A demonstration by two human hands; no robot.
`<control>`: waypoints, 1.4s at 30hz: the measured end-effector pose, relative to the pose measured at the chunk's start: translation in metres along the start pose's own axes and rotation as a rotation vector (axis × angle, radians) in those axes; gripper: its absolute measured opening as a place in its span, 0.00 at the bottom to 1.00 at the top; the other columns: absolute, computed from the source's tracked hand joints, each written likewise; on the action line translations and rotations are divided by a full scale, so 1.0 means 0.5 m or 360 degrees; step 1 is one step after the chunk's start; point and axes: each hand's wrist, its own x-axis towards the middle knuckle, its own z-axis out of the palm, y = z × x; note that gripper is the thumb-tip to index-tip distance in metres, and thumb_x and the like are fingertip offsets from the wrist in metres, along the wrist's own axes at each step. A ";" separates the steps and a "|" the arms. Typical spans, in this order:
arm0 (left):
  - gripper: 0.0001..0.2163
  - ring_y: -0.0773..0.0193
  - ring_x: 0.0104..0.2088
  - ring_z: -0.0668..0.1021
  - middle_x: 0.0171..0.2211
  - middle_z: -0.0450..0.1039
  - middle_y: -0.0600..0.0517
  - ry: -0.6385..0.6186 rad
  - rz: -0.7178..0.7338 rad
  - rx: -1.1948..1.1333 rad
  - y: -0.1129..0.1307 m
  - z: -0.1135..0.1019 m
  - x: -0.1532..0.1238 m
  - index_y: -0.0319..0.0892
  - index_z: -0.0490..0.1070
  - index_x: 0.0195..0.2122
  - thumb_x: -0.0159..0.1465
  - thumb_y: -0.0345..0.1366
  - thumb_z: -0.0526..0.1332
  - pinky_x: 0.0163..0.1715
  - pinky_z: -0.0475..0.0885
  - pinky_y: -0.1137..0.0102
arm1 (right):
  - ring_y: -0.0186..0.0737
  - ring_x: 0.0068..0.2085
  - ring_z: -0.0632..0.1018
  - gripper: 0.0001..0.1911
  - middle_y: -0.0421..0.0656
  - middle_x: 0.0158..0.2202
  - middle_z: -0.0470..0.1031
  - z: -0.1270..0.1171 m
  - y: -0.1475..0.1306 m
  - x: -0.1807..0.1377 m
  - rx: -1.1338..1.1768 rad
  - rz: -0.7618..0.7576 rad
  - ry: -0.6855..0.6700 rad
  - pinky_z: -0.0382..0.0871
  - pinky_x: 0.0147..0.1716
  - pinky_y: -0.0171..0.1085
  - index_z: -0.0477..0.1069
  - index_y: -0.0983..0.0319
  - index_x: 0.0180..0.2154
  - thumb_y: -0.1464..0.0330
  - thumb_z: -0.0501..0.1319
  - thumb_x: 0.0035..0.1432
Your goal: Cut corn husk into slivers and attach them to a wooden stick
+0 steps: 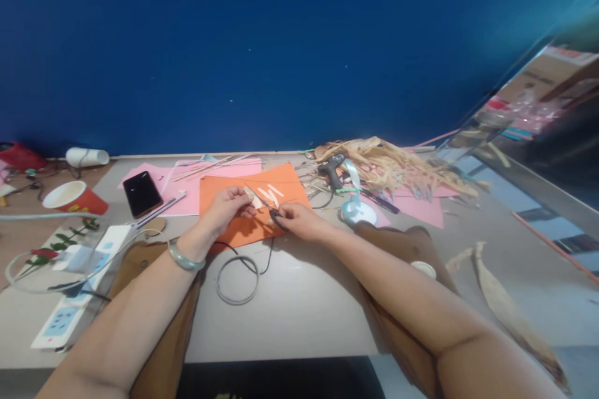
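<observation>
My left hand (230, 207) pinches a small pale strip (255, 199) above an orange sheet (215, 190). Facing it from the right, my right hand (299, 221) is closed round the dark handles of a pair of scissors (276, 218). The scissor blades point up and left, close to the pale strip; whether they touch it I cannot tell. Several cream-white slivers (271, 192) lie on the orange sheet just beyond the blades. Part of the strip is hidden by my left fingers.
Right of the sheet lie a black glue gun (332, 171), a pale-blue round object (358, 212) and a heap of dried, straw-coloured fibres (388, 168). A phone (143, 194), paper cup (75, 197) and power strip (60, 321) are on the left. A looped cable (237, 303) lies nearer.
</observation>
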 end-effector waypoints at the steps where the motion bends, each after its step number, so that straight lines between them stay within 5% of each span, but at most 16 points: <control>1: 0.11 0.68 0.22 0.76 0.20 0.73 0.50 -0.0002 -0.0010 0.0020 0.001 0.001 -0.001 0.38 0.66 0.26 0.52 0.39 0.66 0.26 0.71 0.74 | 0.27 0.22 0.57 0.22 0.33 0.18 0.55 0.001 0.001 0.001 0.0043 0.0011 0.0048 0.50 0.23 0.31 0.53 0.62 0.20 0.54 0.60 0.49; 13: 0.11 0.66 0.20 0.76 0.19 0.73 0.51 -0.0221 -0.0014 0.0173 -0.020 0.037 -0.012 0.38 0.69 0.25 0.50 0.40 0.68 0.23 0.72 0.72 | 0.33 0.28 0.72 0.20 0.37 0.26 0.72 0.025 -0.003 0.002 0.0919 -0.0069 0.0333 0.67 0.31 0.35 0.61 0.62 0.22 0.64 0.72 0.32; 26: 0.02 0.66 0.22 0.77 0.19 0.74 0.50 -0.0302 -0.0052 0.0204 -0.004 0.048 -0.020 0.37 0.70 0.24 0.52 0.29 0.61 0.27 0.73 0.72 | 0.27 0.22 0.66 0.19 0.33 0.19 0.66 0.026 -0.015 -0.002 0.1007 0.0054 0.0407 0.60 0.25 0.31 0.59 0.63 0.20 0.67 0.70 0.33; 35: 0.13 0.65 0.21 0.77 0.19 0.75 0.49 -0.0349 -0.0069 0.0128 -0.015 0.052 -0.023 0.38 0.68 0.24 0.52 0.42 0.67 0.25 0.73 0.71 | 0.29 0.23 0.67 0.20 0.34 0.19 0.67 0.025 -0.019 -0.006 0.0987 0.0011 0.0349 0.61 0.25 0.32 0.58 0.62 0.20 0.66 0.70 0.32; 42: 0.12 0.65 0.22 0.78 0.21 0.76 0.48 -0.0309 -0.0014 0.0118 -0.013 0.047 -0.021 0.37 0.70 0.25 0.52 0.40 0.68 0.28 0.74 0.70 | 0.28 0.23 0.66 0.19 0.33 0.19 0.65 0.020 -0.030 -0.008 0.1016 0.0053 0.0439 0.60 0.27 0.32 0.58 0.62 0.20 0.66 0.69 0.33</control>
